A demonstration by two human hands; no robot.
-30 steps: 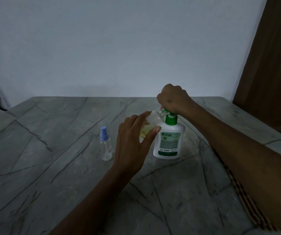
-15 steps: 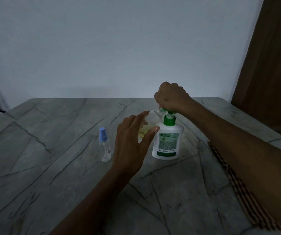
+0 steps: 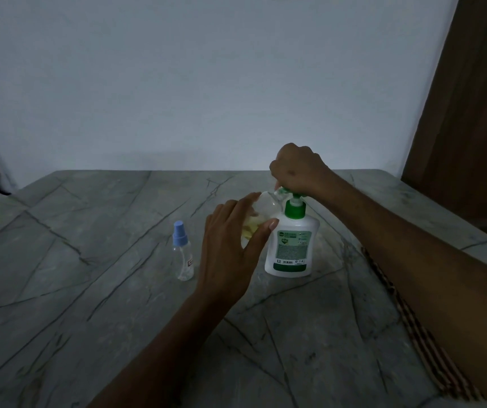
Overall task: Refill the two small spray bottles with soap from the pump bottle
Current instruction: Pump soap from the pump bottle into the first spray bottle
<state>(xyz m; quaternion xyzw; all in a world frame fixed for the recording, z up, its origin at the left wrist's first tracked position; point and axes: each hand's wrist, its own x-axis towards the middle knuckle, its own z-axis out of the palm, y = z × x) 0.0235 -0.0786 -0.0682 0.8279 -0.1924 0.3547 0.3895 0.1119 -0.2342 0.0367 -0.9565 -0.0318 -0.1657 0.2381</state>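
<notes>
A white pump bottle point(image 3: 292, 245) with a green collar and label stands on the grey marble table point(image 3: 89, 290). My right hand point(image 3: 298, 170) is curled over its green pump head from above. My left hand point(image 3: 230, 248) grips a small clear spray bottle point(image 3: 261, 213), uncapped and tilted, with its mouth under the pump nozzle; yellowish soap shows in its lower part. A second small spray bottle point(image 3: 182, 251) with a blue cap stands upright to the left, apart from both hands.
A white wall rises behind the table's far edge. A brown wooden door point(image 3: 471, 113) stands at the right. A striped cloth point(image 3: 418, 334) lies along the table's right side under my right forearm.
The pump head has risen with my right hand, showing more of the white stem above the green collar. My left hand keeps the small bottle at the nozzle.
</notes>
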